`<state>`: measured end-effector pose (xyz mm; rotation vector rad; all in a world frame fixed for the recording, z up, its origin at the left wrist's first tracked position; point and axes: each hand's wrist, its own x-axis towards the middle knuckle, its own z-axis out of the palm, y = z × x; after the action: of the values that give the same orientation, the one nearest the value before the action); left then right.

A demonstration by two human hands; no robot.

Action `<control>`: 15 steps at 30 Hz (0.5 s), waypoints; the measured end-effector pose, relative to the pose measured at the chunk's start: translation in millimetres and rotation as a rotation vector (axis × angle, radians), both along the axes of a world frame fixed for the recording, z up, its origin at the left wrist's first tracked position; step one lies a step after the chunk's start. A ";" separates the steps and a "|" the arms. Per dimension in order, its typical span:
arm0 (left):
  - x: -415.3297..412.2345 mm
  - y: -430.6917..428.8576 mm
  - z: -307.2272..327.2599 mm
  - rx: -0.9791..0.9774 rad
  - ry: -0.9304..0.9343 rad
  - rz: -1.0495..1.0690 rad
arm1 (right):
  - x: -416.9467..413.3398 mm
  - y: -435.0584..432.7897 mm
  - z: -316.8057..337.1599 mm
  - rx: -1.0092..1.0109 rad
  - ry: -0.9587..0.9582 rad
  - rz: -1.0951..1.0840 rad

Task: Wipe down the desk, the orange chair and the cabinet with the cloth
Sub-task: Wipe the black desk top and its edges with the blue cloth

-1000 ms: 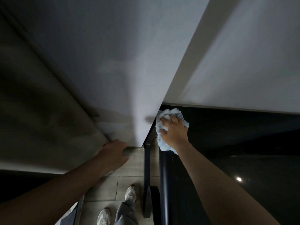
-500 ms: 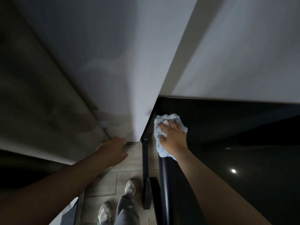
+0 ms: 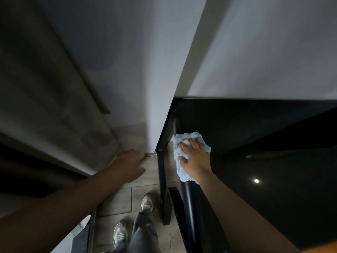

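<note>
A glossy black desk top (image 3: pixel 264 170) fills the lower right, its left edge running down past a black leg. My right hand (image 3: pixel 196 157) presses a crumpled light blue cloth (image 3: pixel 184 141) flat on the desk near that left edge, fingers spread over it. My left hand (image 3: pixel 127 164) hangs loosely curled in the air left of the desk, over the floor by the wall corner, with nothing in it. An orange sliver (image 3: pixel 322 248) shows at the bottom right corner; I cannot tell what it is.
White walls (image 3: pixel 127 61) meet at a corner above the desk. A grey panel (image 3: pixel 45 106) slopes down on the left. Grey floor tiles (image 3: pixel 116 201) and my two shoes (image 3: pixel 120 232) lie below. A black desk leg (image 3: pixel 162 179) stands between my hands.
My right hand has slid the cloth along the desk's left edge, away from the wall and toward me. The left hand has stayed near the wall corner.
</note>
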<state>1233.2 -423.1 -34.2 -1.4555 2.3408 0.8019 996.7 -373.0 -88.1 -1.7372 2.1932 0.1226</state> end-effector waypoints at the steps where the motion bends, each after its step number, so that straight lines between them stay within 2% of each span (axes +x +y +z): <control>1: 1.5 2.4 0.4 -0.004 0.004 -0.004 | 0.8 4.3 0.0 0.004 -0.001 -0.005; 15: 20.6 44.3 -3.6 0.056 0.033 -0.121 | 24.0 85.2 -3.1 -0.053 -0.005 -0.108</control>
<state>1253.8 -378.8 -37.8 -1.2747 2.3840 0.8569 1020.7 -287.8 -91.2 -1.6399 2.3003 0.0346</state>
